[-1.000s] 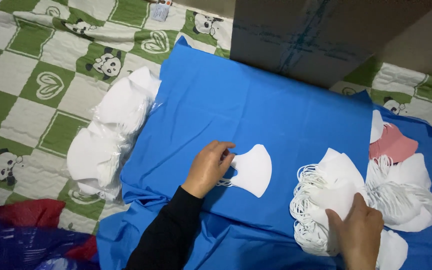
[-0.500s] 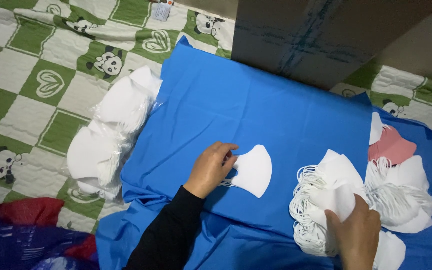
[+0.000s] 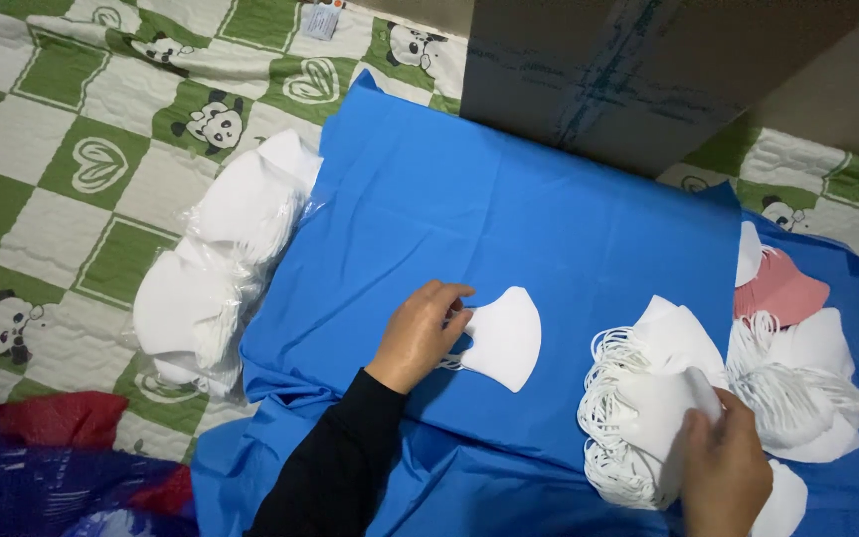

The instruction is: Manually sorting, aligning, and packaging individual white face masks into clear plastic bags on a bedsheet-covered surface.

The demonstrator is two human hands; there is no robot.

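While the left hand (image 3: pixel 420 333) presses 1 white mask (image 3: pixel 502 338) flat on the blue cloth (image 3: pixel 549 219), fingers resting on its ear-loop edge rather than closed round it, the right hand (image 3: pixel 723 467) pinches the top mask of the loose pile (image 3: pixel 648 398). Judging by the piles, the work looks partly done: bagged masks (image 3: pixel 216 268) lie at the cloth's left edge, many loose ones remain, with a pink mask (image 3: pixel 782 288) behind. Open cloth lies ahead of the single mask; the cardboard box (image 3: pixel 628 70) bounds the far side.
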